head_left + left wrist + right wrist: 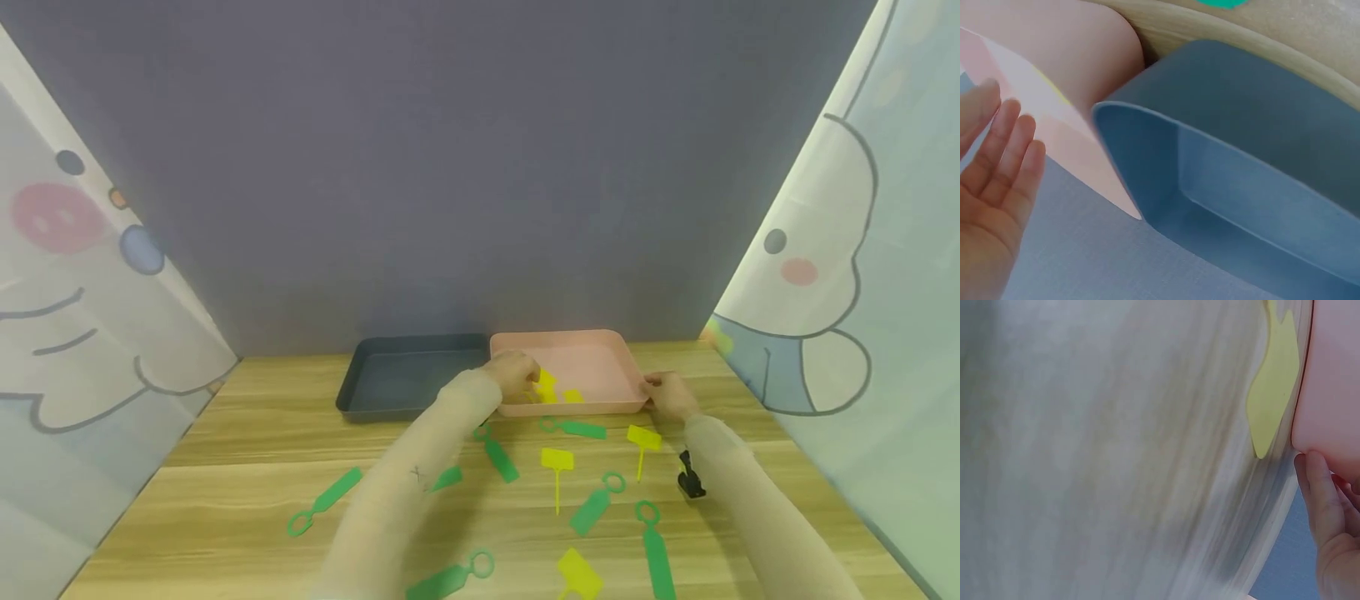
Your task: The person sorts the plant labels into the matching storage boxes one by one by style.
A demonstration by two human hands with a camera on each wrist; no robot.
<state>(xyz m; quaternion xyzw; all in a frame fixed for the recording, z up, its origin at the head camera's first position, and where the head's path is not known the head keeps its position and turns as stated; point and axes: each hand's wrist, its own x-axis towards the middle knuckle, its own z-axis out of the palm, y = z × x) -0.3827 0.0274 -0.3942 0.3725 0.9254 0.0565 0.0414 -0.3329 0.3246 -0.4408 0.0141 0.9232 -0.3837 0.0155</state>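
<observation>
Hands [513, 372] [671, 397] at pink tray [591, 364], forearms [401, 487] outstretched

- We can read no words, brands or numbers in any of the three views.
- The one sign-like thing we find is a small dark mark [417, 473] on the left sleeve [390, 517], seen in the head view; its thin strokes cross one another (a letter, a symbol or plain stitching, we cannot tell which, as it is too small and soft).
</observation>
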